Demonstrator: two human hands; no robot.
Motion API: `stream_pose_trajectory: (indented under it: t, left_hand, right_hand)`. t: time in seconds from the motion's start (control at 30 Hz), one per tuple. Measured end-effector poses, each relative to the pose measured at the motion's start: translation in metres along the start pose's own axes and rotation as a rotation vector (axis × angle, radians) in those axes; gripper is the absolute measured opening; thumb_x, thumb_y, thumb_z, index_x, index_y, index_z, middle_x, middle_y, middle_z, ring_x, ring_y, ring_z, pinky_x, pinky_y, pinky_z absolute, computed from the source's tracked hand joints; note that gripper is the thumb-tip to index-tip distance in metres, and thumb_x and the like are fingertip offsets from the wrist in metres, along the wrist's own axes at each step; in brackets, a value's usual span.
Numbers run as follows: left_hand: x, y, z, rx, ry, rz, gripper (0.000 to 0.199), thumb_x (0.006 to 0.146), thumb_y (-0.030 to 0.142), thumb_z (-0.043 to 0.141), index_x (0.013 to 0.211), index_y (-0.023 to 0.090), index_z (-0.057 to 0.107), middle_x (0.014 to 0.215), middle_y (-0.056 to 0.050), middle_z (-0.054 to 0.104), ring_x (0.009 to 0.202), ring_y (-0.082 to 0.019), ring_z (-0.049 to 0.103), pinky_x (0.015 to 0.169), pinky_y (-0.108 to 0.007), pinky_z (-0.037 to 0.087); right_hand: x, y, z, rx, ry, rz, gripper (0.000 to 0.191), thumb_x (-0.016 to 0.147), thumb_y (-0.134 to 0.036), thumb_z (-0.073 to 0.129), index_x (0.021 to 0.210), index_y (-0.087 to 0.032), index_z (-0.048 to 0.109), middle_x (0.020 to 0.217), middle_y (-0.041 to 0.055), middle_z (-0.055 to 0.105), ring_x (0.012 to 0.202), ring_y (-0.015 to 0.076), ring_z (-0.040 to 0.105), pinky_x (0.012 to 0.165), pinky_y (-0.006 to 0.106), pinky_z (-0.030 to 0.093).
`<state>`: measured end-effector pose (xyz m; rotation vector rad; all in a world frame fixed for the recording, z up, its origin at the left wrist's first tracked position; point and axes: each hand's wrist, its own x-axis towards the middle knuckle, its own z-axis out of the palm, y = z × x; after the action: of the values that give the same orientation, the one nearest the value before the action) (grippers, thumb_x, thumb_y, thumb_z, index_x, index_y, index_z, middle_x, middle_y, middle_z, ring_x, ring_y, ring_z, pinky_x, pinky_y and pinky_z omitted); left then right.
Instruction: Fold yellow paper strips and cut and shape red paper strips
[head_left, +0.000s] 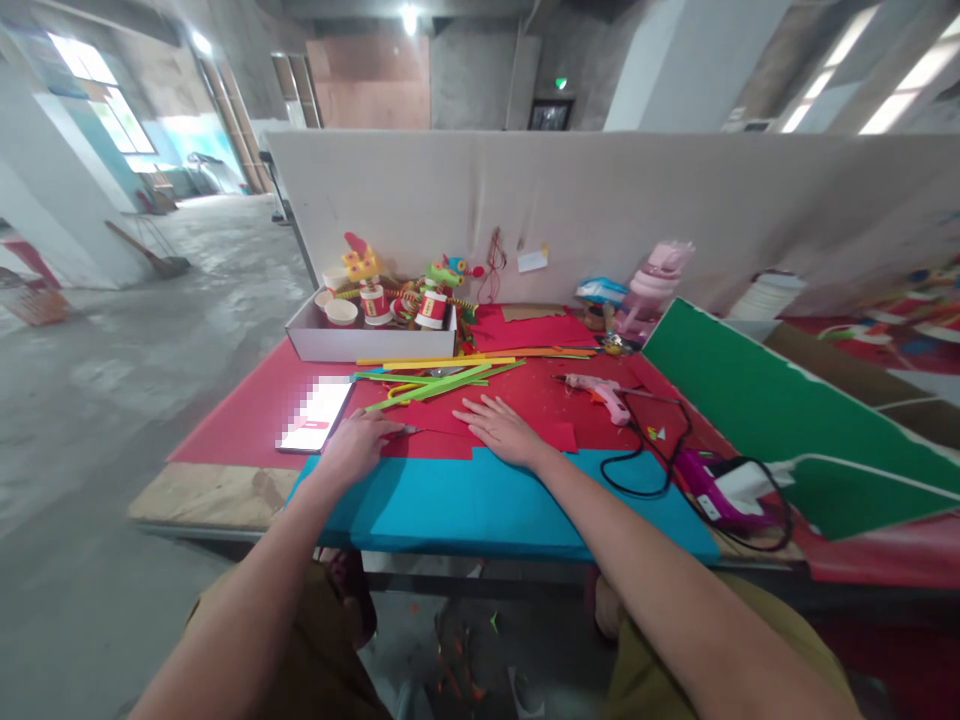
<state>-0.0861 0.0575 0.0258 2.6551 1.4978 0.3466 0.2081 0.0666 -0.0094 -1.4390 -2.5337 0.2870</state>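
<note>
Gripping a slim grey tool [407, 430] in our left hand [356, 444], we are spreading our right hand [501, 428] open over red paper [559, 437], near long green paper strips [448, 383].

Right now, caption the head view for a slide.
Left hand at a small tool and right hand flat on red paper, beside green strips and a pink glue gun.

Craft workshop, glue gun [611, 398], coloured paper [442, 508]

Right hand [499, 428] flat on red paper [559, 437]; pink glue gun [600, 395] nearby.
</note>
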Motion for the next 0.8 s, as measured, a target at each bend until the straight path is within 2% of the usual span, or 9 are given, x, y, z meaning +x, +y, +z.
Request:
stream_pose_trajectory:
  t: [0.33,0.6,0.8]
  left_hand:
    - [0.0,0.005,-0.002,-0.032,-0.007,0.017,0.041,0.083,0.012,0.046,0.116,0.024,0.068,0.114,-0.008,0.064,0.106,-0.024,0.057,0.094,-0.037,0.045]
    - [0.002,0.009,0.003,-0.045,0.007,0.037,0.042,0.083,0.01,0.045,0.117,0.023,0.067,0.113,-0.008,0.063,0.108,-0.023,0.056,0.097,-0.037,0.044]
    - [0.002,0.014,0.004,-0.049,-0.018,0.016,0.042,0.083,0.01,0.045,0.117,0.024,0.067,0.111,-0.008,0.063,0.104,-0.023,0.057,0.093,-0.035,0.046]
  right_hand:
    - [0.0,0.0,0.001,-0.005,0.007,-0.007,0.047,0.099,-0.042,0.021,0.143,-0.037,0.038,0.153,-0.0049,0.03,0.144,0.0247,0.019,0.116,0.05,0.017]
    - [-0.001,-0.001,-0.002,-0.005,0.007,-0.007,0.047,0.099,-0.042,0.021,0.143,-0.037,0.038,0.153,-0.0047,0.03,0.144,0.024,0.02,0.116,0.049,0.016]
    - [-0.002,-0.001,-0.001,0.001,0.007,-0.009,0.048,0.099,-0.042,0.02,0.143,-0.035,0.039,0.153,-0.0038,0.031,0.144,0.0251,0.02,0.117,0.048,0.015]
